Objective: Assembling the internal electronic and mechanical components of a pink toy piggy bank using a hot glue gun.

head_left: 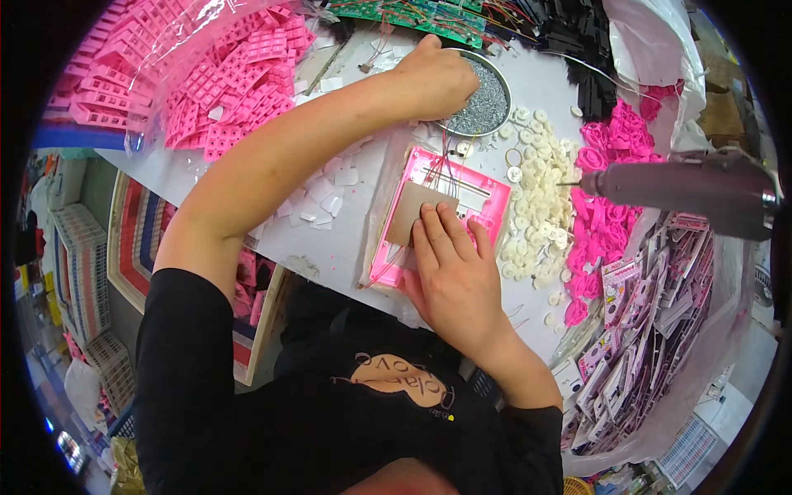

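Observation:
My left hand [437,81] reaches across to the left rim of a round metal bowl [506,115] of small grey screws [485,103]. Its fingers are curled closed, and their tips are hidden, so I cannot make out what they hold. My right hand [458,268] lies flat, fingers stretched, on a brown square board [422,216]. The board rests on a pink plastic casing [495,198] with thin wires [450,169] running out of its far side. No object is gripped in the right hand.
Pink keypad parts [239,82] pile at the left, beside white paper pieces [326,194]. White round parts [536,198] and pink parts [610,157] spread rightward. An electric screwdriver [676,190] juts in from the right. Circuit boards [429,16] lie behind; packaged cards [643,330] fill a bag.

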The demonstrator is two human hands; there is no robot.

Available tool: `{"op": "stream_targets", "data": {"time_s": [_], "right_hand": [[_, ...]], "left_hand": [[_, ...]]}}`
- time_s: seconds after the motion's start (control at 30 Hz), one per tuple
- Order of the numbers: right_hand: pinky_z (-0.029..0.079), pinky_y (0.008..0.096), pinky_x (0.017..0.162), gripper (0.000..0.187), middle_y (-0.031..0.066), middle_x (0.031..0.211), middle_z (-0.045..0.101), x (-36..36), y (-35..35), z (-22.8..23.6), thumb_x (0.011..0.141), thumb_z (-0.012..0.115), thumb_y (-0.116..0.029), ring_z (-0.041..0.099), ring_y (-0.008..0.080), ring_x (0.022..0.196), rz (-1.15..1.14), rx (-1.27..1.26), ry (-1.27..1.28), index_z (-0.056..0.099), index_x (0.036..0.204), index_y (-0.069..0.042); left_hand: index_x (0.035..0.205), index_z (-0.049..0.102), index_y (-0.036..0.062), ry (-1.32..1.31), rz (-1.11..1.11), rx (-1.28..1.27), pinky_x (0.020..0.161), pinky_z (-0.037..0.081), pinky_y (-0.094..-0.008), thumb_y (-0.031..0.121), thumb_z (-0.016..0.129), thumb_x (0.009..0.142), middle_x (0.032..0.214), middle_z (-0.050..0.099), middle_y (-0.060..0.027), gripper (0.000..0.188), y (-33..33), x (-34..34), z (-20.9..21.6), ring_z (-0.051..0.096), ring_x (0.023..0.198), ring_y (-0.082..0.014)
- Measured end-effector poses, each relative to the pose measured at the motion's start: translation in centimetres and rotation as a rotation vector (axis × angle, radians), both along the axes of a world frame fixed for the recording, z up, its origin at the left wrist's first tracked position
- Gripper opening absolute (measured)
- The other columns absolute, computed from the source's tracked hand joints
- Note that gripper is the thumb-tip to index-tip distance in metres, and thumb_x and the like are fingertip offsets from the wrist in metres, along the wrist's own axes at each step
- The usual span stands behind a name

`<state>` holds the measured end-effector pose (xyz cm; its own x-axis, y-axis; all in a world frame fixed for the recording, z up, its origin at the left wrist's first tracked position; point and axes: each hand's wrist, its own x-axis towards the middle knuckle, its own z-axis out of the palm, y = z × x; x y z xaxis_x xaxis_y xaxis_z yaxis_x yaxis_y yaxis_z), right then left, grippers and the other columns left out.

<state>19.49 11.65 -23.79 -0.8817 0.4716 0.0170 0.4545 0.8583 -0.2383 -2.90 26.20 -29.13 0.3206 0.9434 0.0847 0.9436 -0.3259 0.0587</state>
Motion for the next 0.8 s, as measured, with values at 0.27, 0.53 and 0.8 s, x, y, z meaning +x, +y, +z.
{"op": "stream_targets", "data": {"time_s": [0.27,0.53,0.8], "right_hand": [[0.049,0.0522,0.095,0.041,0.0247,0.125,0.061,5.7,4.9,6.2,0.085,0.066,-0.018,0.06,0.0419,0.116,0.103,0.013,0.571,0.061,0.121,0.0],[0.053,0.0535,0.093,0.041,0.0163,0.093,0.066,5.7,18.7,6.5,0.092,0.065,-0.017,0.066,0.028,0.088,0.07,-0.963,1.174,0.054,0.125,0.004],[0.051,0.037,0.064,0.027,0.0071,0.069,0.057,0.3,11.7,4.7,0.09,0.066,-0.014,0.056,0.0188,0.058,0.009,-1.072,1.278,0.053,0.109,0.0]], "left_hand": [[0.084,0.067,0.0134,-0.158,-0.051,0.141,0.082,0.039,-0.044,0.027,0.071,0.083,0.079,0.064,-0.003,0.014,-0.8,-1.7,-1.3,0.063,0.086,-0.0236],[0.084,0.072,0.0142,-0.13,0.034,0.206,0.084,0.04,-0.0464,0.034,0.066,0.087,0.082,0.07,-0.0056,0.021,1.8,-1.4,-1.8,0.068,0.086,-0.026],[0.082,0.065,0.0152,-0.384,-0.089,0.313,0.08,0.04,-0.0411,0.028,0.075,0.08,0.076,0.062,-0.0014,0.017,-6.4,-0.3,2.6,0.06,0.077,-0.0223]]}}
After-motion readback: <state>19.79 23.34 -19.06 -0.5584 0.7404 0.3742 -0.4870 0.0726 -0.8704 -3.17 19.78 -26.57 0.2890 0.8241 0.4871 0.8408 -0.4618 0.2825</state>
